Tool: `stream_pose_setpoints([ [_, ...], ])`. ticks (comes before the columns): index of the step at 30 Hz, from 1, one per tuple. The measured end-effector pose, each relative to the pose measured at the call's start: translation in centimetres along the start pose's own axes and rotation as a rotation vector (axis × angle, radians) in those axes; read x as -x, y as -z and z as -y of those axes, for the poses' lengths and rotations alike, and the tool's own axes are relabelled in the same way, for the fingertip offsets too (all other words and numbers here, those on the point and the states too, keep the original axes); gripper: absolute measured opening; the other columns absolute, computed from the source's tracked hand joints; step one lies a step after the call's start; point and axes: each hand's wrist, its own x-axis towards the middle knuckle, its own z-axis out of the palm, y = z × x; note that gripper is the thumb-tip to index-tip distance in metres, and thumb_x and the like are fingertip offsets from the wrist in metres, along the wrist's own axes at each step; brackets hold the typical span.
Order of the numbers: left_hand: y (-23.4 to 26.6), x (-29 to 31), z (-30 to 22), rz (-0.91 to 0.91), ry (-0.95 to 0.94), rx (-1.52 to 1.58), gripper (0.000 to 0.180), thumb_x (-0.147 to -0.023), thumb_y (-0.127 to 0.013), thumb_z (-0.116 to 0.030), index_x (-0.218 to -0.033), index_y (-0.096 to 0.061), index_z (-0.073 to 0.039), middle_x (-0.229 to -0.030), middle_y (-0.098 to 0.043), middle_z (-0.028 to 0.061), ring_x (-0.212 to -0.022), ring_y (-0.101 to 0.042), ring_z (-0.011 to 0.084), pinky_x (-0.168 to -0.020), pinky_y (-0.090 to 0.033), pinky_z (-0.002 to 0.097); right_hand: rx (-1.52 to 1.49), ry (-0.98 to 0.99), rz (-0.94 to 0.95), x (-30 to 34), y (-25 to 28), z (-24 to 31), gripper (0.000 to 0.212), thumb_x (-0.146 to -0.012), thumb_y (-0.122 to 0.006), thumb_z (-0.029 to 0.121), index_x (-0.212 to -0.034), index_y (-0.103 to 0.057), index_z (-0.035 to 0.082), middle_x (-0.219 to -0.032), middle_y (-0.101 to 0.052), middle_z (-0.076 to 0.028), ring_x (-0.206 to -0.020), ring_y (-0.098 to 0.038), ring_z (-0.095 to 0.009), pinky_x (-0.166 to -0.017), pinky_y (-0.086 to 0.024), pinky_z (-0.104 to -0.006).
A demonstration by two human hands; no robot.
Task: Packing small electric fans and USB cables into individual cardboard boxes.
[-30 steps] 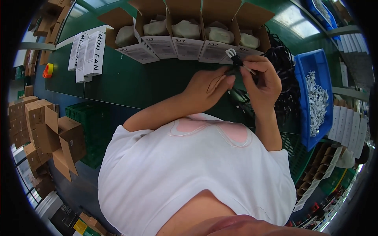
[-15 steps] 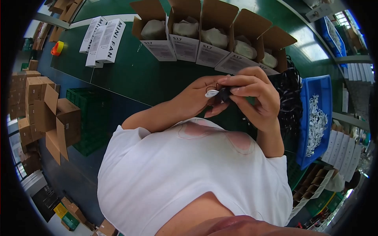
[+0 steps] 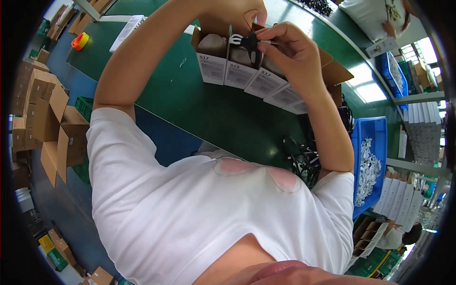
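My right hand (image 3: 297, 52) pinches a small black cable bundle (image 3: 251, 43) between thumb and fingers, above the open boxes. A white looped strap (image 3: 235, 39) sticks out on its left, and a thin dark cord arches above it. My left hand (image 3: 240, 10) reaches over the far side of the boxes at the top edge; its fingers are bent and largely hidden, so its grip is unclear. Beneath the hands stands a row of open white cartons (image 3: 212, 69) with brown insides. A wrapped, rounded item (image 3: 213, 45) sits in the leftmost carton.
Black cables (image 3: 304, 159) lie heaped by my right forearm. Beyond them stands a blue bin (image 3: 356, 190) of white straps. On the green table (image 3: 190, 114), a white box (image 3: 127, 33) and an orange-yellow tape roll (image 3: 80, 41) lie left. Brown cartons (image 3: 42, 109) stack beside the table.
Both hands have moved up and away from my chest, over the cartons. The right hand carries the black cable bundle and white strap; the left has moved off to the cartons' far side.
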Motion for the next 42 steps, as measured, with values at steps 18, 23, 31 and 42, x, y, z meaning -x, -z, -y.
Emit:
stream_pose_setpoints([
  [18, -3.9, -0.7, -7.9, 0.014, 0.414, -1.134, 0.018, -0.074, -0.071, -0.018, -0.081, -0.073, -0.002, -0.075, -0.070, 0.0132, -0.066, -0.061, 0.0341, -0.065, -0.052, 0.0416, 1.063, 0.154, 0.286, -0.2, -1.1, 0.7, 0.014, -0.083, -0.066, 0.006, -0.097, -0.063, 0.007, -0.092, -0.069, -0.006, -0.090, -0.066, -0.026, -0.080, -0.051, -0.0361],
  [23, -4.5, -0.9, -8.7, 0.007, 0.429, -1.127, 0.019, -0.073, -0.072, -0.018, -0.082, -0.073, -0.001, -0.075, -0.070, 0.0134, -0.065, -0.062, 0.0339, -0.064, -0.052, 0.0414, 1.123, 0.292, 0.328, -0.8, -0.3, 0.2, 0.015, -0.083, -0.065, 0.006, -0.098, -0.065, 0.007, -0.093, -0.071, -0.007, -0.094, -0.066, -0.027, -0.086, -0.050, -0.0387],
  [31, -4.4, -0.6, -8.7, 0.019, 0.418, -1.137, 0.020, -0.074, -0.073, -0.019, -0.084, -0.074, -0.001, -0.076, -0.071, 0.0138, -0.065, -0.062, 0.0334, -0.065, -0.053, 0.0410, 1.056, 0.130, 0.469, -1.3, 0.4, 1.2, 0.015, -0.082, -0.066, 0.008, -0.097, -0.067, 0.006, -0.092, -0.072, -0.009, -0.097, -0.066, -0.029, -0.102, -0.044, -0.0429],
  [42, -5.8, -0.2, -9.5, -0.078, 0.480, -1.151, 0.019, -0.077, -0.072, -0.018, -0.084, -0.074, 0.000, -0.080, -0.071, 0.0156, -0.067, -0.062, 0.0339, -0.068, -0.053, 0.0399, 1.152, 0.337, 0.422, 0.3, -0.7, 0.5, 0.013, -0.084, -0.064, 0.007, -0.096, -0.066, 0.003, -0.087, -0.071, -0.009, -0.092, -0.067, -0.026, -0.118, -0.031, -0.0453],
])
